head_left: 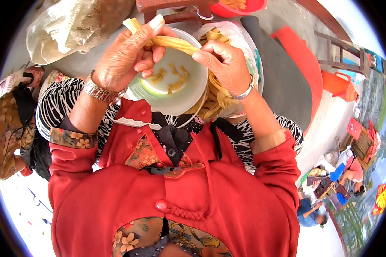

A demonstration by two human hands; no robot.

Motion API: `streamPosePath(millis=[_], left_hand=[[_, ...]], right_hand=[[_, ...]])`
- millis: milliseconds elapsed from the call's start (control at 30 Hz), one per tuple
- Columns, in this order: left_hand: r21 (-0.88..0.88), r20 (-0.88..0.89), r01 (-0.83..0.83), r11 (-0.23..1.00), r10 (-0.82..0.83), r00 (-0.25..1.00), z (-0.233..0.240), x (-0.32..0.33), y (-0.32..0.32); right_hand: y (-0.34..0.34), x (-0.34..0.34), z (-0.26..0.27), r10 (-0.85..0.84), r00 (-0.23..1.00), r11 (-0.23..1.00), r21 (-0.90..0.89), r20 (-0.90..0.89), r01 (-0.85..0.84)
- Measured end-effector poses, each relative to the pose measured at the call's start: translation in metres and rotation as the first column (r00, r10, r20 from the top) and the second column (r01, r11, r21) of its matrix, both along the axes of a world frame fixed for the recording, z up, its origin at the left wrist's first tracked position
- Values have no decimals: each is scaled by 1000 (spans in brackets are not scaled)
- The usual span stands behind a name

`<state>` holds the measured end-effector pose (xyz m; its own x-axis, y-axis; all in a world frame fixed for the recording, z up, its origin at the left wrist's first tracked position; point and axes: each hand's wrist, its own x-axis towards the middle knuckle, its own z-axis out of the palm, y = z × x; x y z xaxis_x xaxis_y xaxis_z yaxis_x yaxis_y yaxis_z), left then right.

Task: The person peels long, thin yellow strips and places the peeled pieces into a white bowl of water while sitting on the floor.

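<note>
My left hand (128,54) pinches a folded yellow strip of limp plant matter (173,42), perhaps a preserved vegetable, between thumb and fingers. A pale cut-looking end sticks out above the thumb. The strip's other end is gripped by the thumb and forefinger of my right hand (228,66), so it spans the gap between both hands. Beneath them stands a white plastic bucket (197,93) with a few short yellow pieces (177,78) at its bottom. Close under my right hand, a plastic-lined container (241,37) holds many more yellow strips (217,99).
A reddish wooden stool (177,4) is just beyond the bucket, beside a red basin (239,10). A translucent plastic sack (67,32) lies at upper left. Right are a dark mat (276,77) and an orange jug (341,86). Other people (308,213) sit at far right.
</note>
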<state>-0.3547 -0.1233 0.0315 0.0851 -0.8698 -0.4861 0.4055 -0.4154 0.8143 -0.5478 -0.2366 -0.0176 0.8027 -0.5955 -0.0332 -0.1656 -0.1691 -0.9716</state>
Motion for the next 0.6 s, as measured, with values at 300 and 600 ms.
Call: streamPosePath(millis=[300,600], left_hand=[[-88,-50,-166,982,162,986,-2,18,8],[-244,39,-240,939,257,966,2,26,7]], right_hand=[[-1,-10,10,33,999,999,-32,13,-32],[-14,-24,-34,294,941,949,172,-170,-265]])
